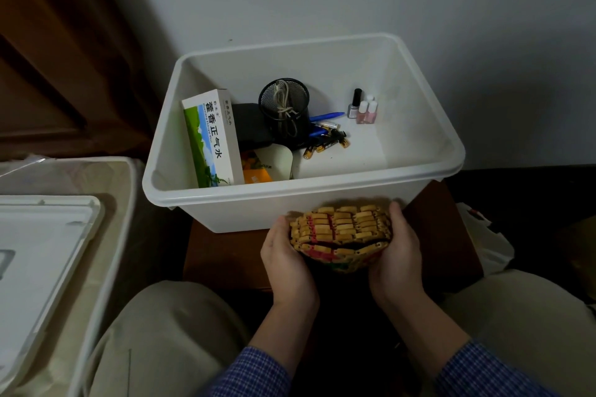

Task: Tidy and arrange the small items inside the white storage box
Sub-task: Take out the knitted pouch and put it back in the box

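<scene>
The white storage box [322,200] stands on a brown stool in front of me. Inside it are a green-and-white medicine carton [211,138], a black mesh pen cup [285,109] holding a cord, a dark pouch [250,126], several batteries [325,142], a blue pen [325,115], several small nail polish bottles [362,108] and an orange packet [256,171]. Below the box's front wall, my left hand [285,261] and my right hand [398,255] grip the two sides of a yellow beaded wooden purse [342,235].
A brown stool [225,255] carries the box. At the left stands a second container with a white lid [42,251] lying on it. A white wall rises behind the box. My knees in beige trousers flank the stool.
</scene>
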Tool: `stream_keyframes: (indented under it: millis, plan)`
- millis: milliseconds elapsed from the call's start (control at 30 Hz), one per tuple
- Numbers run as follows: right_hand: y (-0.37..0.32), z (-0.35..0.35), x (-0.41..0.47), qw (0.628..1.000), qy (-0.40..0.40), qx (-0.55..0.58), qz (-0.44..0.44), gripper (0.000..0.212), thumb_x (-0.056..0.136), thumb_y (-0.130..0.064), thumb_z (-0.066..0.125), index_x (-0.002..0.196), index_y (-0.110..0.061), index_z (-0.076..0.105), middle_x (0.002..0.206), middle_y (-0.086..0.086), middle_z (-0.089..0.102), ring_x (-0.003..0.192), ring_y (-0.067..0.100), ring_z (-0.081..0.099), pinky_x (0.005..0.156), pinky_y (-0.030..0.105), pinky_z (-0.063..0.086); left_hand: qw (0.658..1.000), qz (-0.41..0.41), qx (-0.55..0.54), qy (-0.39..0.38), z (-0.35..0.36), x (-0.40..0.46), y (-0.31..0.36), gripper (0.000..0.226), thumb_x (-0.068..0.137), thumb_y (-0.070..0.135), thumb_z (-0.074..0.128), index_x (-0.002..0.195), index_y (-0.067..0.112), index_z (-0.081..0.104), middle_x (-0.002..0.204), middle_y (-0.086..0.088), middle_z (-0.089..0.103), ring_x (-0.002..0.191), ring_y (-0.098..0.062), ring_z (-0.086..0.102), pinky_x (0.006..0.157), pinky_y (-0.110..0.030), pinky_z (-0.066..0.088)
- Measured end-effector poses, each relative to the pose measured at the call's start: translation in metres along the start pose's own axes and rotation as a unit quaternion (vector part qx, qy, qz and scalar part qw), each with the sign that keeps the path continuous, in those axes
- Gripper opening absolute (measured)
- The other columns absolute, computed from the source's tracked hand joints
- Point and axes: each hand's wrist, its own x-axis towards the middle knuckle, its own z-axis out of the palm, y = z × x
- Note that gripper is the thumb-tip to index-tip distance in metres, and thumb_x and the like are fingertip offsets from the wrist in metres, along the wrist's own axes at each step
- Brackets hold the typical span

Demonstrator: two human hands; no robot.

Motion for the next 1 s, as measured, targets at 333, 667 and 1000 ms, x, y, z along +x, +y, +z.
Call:
stream_keyframes:
  millis: [333,667,1000]
  plan:
    - [-0.003,-0.01,-0.024,0.938,-0.271,-0.199,-0.083,0.067,0.081,-0.064,0.069,0.139,-0.038,0.049,0.136,-0.01,0.061,0.126,0.013,0.059,0.092,0.027,0.055,0.989,0.044,0.06,0.125,0.003,0.013,0.022,0.05,0.076,0.035,0.05,0.11,0.005,0.07,0.079,-0.005,0.066,0.093,-0.025,0.063,0.084,-0.042,0.05]
    - [-0.029,-0.03,-0.018,0.883,-0.27,-0.332,-0.194,0.048,0.073,-0.023,0.087,0.112,-0.037,0.062,0.116,-0.005,0.071,0.111,0.01,0.068,0.084,0.021,0.057,0.992,0.111,0.053,0.011,0.002,-0.005,0.015,0.025,0.095,0.009,0.05,0.092,-0.001,0.073,0.09,-0.01,0.073,0.098,-0.023,0.069,0.089,-0.036,0.056]
    - [-0.033,-0.034,0.003,0.867,-0.288,-0.368,-0.174,0.058,0.072,-0.023,0.089,0.12,-0.039,0.061,0.123,-0.003,0.07,0.115,0.013,0.067,0.091,0.021,0.055,0.966,0.178,0.138,-0.123,-0.007,-0.004,0.004,0.034,0.104,0.013,0.043,0.089,0.007,0.073,0.085,-0.008,0.07,0.084,-0.018,0.066,0.07,-0.025,0.055]
